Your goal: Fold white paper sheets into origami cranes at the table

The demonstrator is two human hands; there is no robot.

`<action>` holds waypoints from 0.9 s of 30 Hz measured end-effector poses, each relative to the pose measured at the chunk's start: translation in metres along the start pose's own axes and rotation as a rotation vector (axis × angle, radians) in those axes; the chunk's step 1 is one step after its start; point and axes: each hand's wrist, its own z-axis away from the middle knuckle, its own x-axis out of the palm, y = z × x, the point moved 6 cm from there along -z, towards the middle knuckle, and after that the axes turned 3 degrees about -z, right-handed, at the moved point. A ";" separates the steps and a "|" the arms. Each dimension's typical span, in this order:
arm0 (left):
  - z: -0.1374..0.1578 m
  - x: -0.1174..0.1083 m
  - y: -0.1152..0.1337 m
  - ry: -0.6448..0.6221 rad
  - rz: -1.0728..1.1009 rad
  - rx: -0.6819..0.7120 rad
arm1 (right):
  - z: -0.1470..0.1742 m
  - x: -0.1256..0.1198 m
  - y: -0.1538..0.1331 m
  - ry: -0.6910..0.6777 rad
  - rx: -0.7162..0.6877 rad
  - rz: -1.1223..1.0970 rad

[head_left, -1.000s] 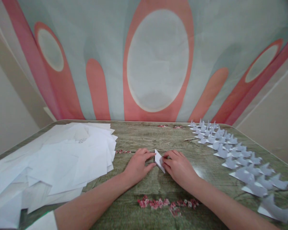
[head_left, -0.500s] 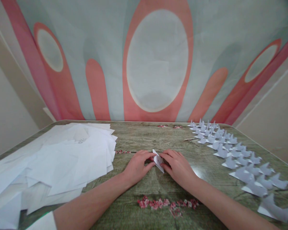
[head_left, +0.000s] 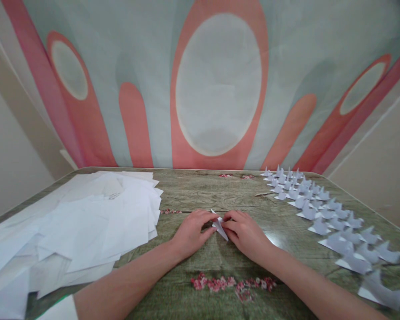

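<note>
A small folded piece of white paper [head_left: 221,232] is held between my two hands, over the middle of the table. My left hand [head_left: 196,230] pinches its left side with thumb and fingers. On the other side my right hand [head_left: 242,230] has its thumb and fingertips closed on the paper's right part. The paper is narrow and pointed, slanting from upper left to lower right. Fingertips hide part of its folds.
Loose white paper sheets [head_left: 96,231] lie in a spread pile on the left. Several rows of folded white paper birds [head_left: 340,240] stand along the right side. Pink flowers are printed on the wood-patterned table [head_left: 173,284]. A patterned backdrop [head_left: 216,89] rises behind.
The folded paper looks narrower now, with its right part pressed in. My right thumb and fingers have drawn closer together on it. My left hand has hardly moved.
</note>
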 end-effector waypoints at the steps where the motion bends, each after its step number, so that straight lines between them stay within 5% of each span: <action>1: 0.000 0.000 0.000 -0.004 0.002 0.005 | 0.000 0.000 0.000 -0.005 -0.006 -0.017; 27: 0.003 0.008 0.021 -0.172 -0.193 0.180 | -0.001 -0.010 0.004 -0.126 -0.116 0.012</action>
